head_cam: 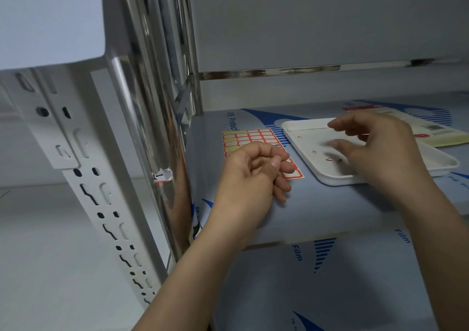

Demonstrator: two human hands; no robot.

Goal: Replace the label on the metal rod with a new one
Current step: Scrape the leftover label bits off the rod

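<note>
Currently torn label [162,176] sits lower-left on upright rod [149,117], just left of left hand [253,176], fingers curled, maybe pinching scrap; right hand [375,150] spread over tray [330,178].

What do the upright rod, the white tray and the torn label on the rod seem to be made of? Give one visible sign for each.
Rod: polished metal, probably stainless steel; it mirrors its surroundings.
Tray: likely matt white plastic; smooth rounded rim, no glare.
Torn label: paper sticker; ragged white edge, red border.
</note>
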